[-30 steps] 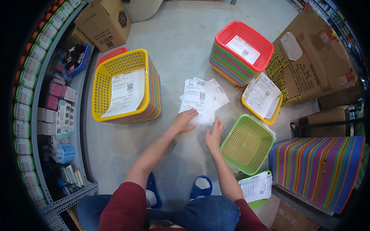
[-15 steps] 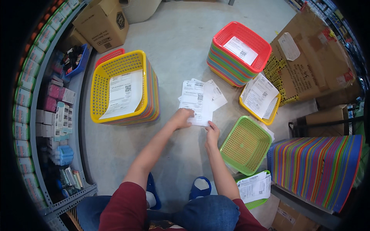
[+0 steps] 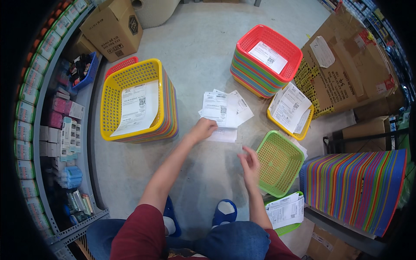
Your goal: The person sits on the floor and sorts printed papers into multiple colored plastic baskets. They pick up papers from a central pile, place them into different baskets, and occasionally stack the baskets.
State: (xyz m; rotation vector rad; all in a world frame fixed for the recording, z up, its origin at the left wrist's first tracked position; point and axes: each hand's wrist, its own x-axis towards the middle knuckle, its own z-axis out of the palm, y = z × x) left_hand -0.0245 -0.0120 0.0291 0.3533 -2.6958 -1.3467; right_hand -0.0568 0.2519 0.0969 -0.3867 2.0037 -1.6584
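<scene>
A loose pile of printed paper sheets (image 3: 234, 108) lies on the floor in front of me. My left hand (image 3: 204, 128) grips the lower edge of the top sheet (image 3: 214, 106), which is slightly bent up over the papers beneath. My right hand (image 3: 249, 164), fingers apart and holding nothing, is beside the green basket (image 3: 278, 164). To the left stands a stack of baskets with a yellow top one (image 3: 108, 91) and a paper inside (image 3: 135, 108). Up to the right are a red-topped stack (image 3: 247, 32) and a yellow basket (image 3: 307, 130) of papers.
A metal shelf (image 3: 93, 173) with goods runs along the left, with a cardboard box (image 3: 112, 30) at its far end. Large cardboard boxes (image 3: 346, 69) and a long nested stack of baskets (image 3: 353, 188) fill the right. Another green basket (image 3: 288, 229) of papers lies near my right knee.
My left hand has risen slightly and lifted the top sheet's lower edge. My right hand has let go of the paper and moved right and down, its fingers spreading.
</scene>
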